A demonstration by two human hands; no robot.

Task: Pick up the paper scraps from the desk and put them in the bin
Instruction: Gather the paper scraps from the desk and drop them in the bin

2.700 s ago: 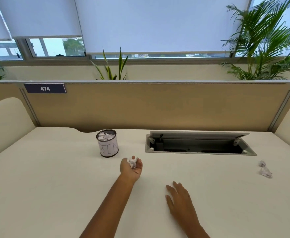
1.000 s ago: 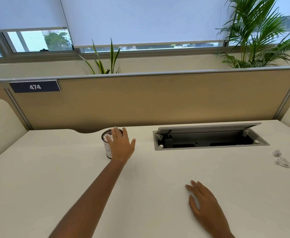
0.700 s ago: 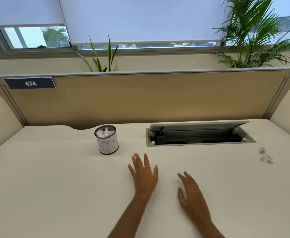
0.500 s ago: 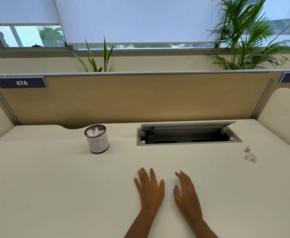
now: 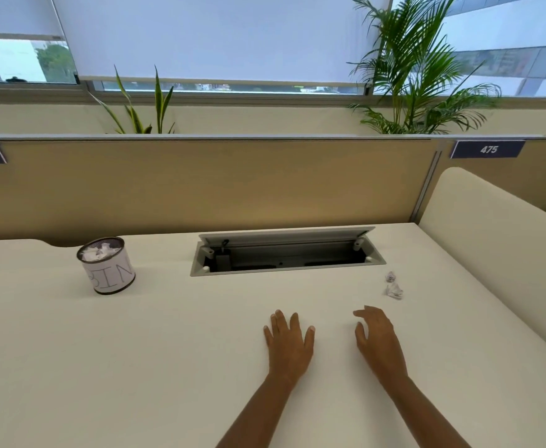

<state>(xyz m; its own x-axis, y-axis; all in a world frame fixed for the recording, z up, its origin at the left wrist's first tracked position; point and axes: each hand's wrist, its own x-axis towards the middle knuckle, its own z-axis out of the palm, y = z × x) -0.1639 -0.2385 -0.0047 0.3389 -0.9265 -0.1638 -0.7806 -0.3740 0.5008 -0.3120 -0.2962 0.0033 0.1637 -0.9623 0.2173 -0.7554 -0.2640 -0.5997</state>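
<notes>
A small round bin [image 5: 106, 266] with a white label reading BIN stands on the white desk [image 5: 135, 367] at the left, with crumpled paper inside. Two crumpled paper scraps lie at the right: a smaller scrap [image 5: 391, 276] and a larger scrap [image 5: 394, 290] just in front of it. My left hand [image 5: 289, 342] lies flat on the desk near the middle, fingers straight, holding nothing. My right hand [image 5: 376, 337] hovers beside it with loosely bent fingers, empty, a short way in front of the scraps.
An open cable tray [image 5: 284, 255] is set into the desk behind my hands. A tan partition [image 5: 216, 182] closes the back and a cream side panel [image 5: 497, 253] bounds the right. Plants stand behind the partition.
My left hand dropped its scrap into the bin, then drew back and settled flat on the desk. My right hand shifted to the right toward the two scraps, and the view turned right.
</notes>
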